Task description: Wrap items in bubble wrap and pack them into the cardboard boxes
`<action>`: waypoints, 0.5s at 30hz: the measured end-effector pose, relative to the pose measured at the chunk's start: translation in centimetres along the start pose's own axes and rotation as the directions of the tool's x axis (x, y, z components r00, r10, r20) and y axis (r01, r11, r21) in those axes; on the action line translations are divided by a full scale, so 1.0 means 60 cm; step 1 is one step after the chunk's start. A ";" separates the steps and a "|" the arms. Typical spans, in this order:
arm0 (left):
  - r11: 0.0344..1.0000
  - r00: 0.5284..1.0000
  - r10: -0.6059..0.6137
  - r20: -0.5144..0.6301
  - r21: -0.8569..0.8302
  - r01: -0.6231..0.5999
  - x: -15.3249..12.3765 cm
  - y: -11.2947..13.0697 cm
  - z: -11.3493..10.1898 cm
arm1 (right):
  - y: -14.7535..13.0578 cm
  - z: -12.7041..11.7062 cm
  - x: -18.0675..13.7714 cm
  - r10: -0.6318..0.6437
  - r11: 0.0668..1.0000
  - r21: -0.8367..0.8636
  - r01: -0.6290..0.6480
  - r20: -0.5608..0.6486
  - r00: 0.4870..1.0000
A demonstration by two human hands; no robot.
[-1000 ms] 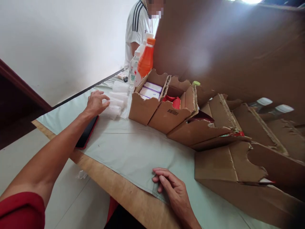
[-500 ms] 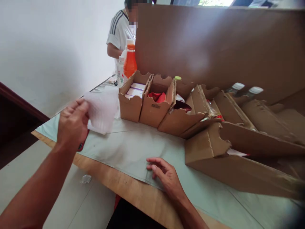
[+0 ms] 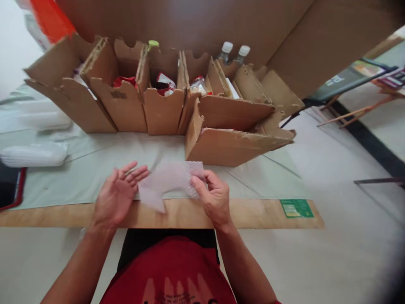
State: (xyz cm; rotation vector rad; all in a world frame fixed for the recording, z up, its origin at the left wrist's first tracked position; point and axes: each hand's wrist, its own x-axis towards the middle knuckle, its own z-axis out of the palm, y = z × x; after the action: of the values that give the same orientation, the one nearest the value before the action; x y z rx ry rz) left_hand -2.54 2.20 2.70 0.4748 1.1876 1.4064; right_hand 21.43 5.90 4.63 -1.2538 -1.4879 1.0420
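Observation:
A translucent sheet of bubble wrap (image 3: pixel 177 179) hangs over the front edge of the table, its left end drooping and blurred. My right hand (image 3: pixel 213 196) pinches its right end between thumb and fingers. Beside the sheet's left end, my left hand (image 3: pixel 118 194) is palm up with fingers spread and nothing in it. Just beyond both hands lies the pale green tablecloth (image 3: pixel 126 152). The nearest box to my right hand is a long cardboard box (image 3: pixel 228 145) set crosswise.
Cardboard boxes (image 3: pixel 129 112) holding red packets stand in a row behind. White-capped bottles (image 3: pixel 226 50) poke up at the back, before a tall cardboard panel (image 3: pixel 190 21). Stacked white foam-like pieces (image 3: pixel 34 154) and a red-edged phone (image 3: pixel 12 185) lie left.
The view has swung right and down. The bubble wrap has passed from my left hand to my right and come in front of my body. My left hand has let go and opened.

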 end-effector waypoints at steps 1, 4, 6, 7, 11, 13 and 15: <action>0.995 0.996 0.083 -0.024 0.063 -0.081 -0.005 0.004 -0.003 | -0.003 -0.011 -0.005 -0.022 0.999 -0.037 0.022 -0.025 0.999; 0.825 0.931 0.357 0.076 0.443 -0.352 -0.026 0.021 0.007 | -0.017 -0.024 -0.015 -0.079 0.995 -0.055 0.082 0.054 0.995; 0.565 0.855 0.431 0.287 0.653 -0.504 -0.036 0.035 0.029 | -0.029 -0.022 -0.018 -0.145 0.987 -0.042 0.157 0.204 0.968; 0.444 0.812 0.419 0.407 0.688 -0.574 -0.038 0.041 0.042 | -0.036 -0.021 -0.018 -0.184 0.978 -0.045 0.204 0.280 0.942; 0.315 0.656 0.166 0.736 0.591 -0.743 -0.015 0.047 0.072 | -0.058 -0.042 -0.020 -0.280 0.942 -0.079 0.325 0.347 0.895; 0.333 0.658 0.047 0.751 0.609 -0.720 0.001 0.041 0.064 | -0.060 -0.067 -0.023 -0.256 0.958 -0.076 0.278 0.212 0.943; 0.354 0.721 -0.017 0.693 0.678 -0.644 0.009 0.036 0.046 | -0.052 -0.094 -0.027 -0.180 0.982 -0.043 0.182 0.056 0.982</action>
State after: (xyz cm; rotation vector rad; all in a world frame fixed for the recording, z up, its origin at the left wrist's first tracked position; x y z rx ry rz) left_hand -1.42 4.16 5.43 1.9372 1.2388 0.6297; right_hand 26.28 4.14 8.81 -1.1079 -1.6426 0.9288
